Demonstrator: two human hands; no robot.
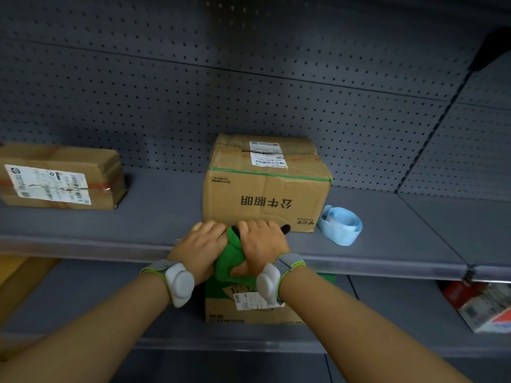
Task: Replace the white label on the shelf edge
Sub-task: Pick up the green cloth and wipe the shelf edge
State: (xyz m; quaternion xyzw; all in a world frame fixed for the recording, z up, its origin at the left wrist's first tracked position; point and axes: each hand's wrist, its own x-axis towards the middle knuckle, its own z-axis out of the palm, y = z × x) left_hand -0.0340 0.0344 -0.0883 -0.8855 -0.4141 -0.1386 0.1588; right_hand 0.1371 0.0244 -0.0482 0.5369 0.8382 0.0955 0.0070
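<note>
My left hand and my right hand are side by side at the front edge of the grey shelf, both closed on a green glove with black fingertips. The glove bunches between them, just in front of a cardboard box. A curled strip of pale blue label backing lies on the shelf to the right of that box. I cannot make out a white label on the shelf edge; the part under my hands is hidden.
A flat cardboard parcel lies at the shelf's left. On the lower shelf stand a green-topped box under my wrists and a red-and-white carton at the right. Perforated grey panels back the shelf.
</note>
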